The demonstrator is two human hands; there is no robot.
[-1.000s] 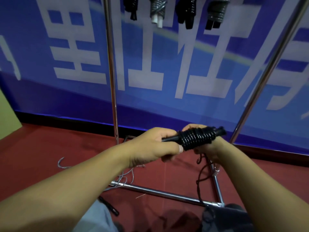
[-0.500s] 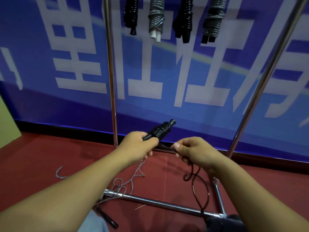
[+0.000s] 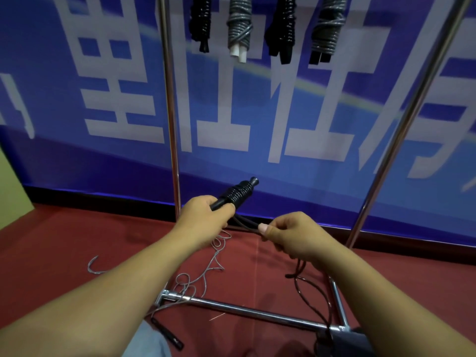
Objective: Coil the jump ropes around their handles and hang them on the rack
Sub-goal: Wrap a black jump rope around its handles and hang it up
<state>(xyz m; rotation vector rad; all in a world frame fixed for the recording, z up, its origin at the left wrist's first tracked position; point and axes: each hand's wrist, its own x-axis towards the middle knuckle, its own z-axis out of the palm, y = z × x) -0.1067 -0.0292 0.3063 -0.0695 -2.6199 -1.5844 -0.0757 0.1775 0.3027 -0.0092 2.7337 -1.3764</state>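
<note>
My left hand (image 3: pixel 203 222) grips the black jump-rope handles (image 3: pixel 238 193), which point up and to the right with rope coiled round their upper part. My right hand (image 3: pixel 288 234) pinches the loose black rope (image 3: pixel 247 224) just below the coil. The rest of that rope (image 3: pixel 314 302) hangs down to the floor at the right. Several coiled ropes hang from the top of the rack, among them a black one (image 3: pixel 201 21), a grey one with white handles (image 3: pixel 239 27) and another black one (image 3: pixel 282 29).
The chrome rack has a left post (image 3: pixel 171 112), a slanted right post (image 3: pixel 401 130) and a base bar (image 3: pixel 247 311) on the red floor. A grey rope (image 3: pixel 203 274) lies tangled by the base, with a black handle (image 3: pixel 167 333) near my knee. A blue banner covers the wall.
A second ago both hands held the coiled handles level and close together. The handles now tilt up in my left hand, and my right hand has drawn away to the right, pulling the loose rope.
</note>
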